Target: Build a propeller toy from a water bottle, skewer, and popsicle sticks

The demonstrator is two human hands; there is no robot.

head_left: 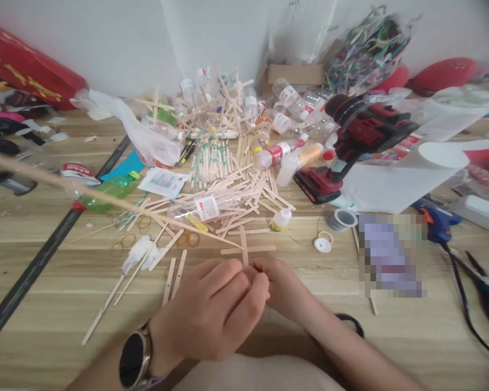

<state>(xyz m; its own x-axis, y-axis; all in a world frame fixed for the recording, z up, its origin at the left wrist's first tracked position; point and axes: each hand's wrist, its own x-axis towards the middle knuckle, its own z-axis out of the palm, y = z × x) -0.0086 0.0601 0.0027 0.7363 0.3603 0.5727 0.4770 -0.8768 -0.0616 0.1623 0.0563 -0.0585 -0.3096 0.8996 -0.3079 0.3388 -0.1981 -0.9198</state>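
Two flat wooden craft sticks form a cross [245,251] just beyond my fingertips, and the lower end of the upright stick runs in between my hands. My left hand [220,307], with a watch on its wrist, is closed, its fingers curled over that end. Pressed against it, my right hand [279,282] pinches at the same spot; the fingertips partly cover each other. A long thin wooden stick [118,196], blurred and close to the camera, slants from the left edge to the cross's middle. Whether it touches the cross I cannot tell.
Loose craft sticks [244,209] and plastic bottles [207,206] are heaped ahead. A red cordless drill [367,136] stands right of them. Nearby are a small glue bottle [282,218], a wire spool [323,244], a blue glue gun [438,220] with its cord, and loose sticks [169,281] at left.
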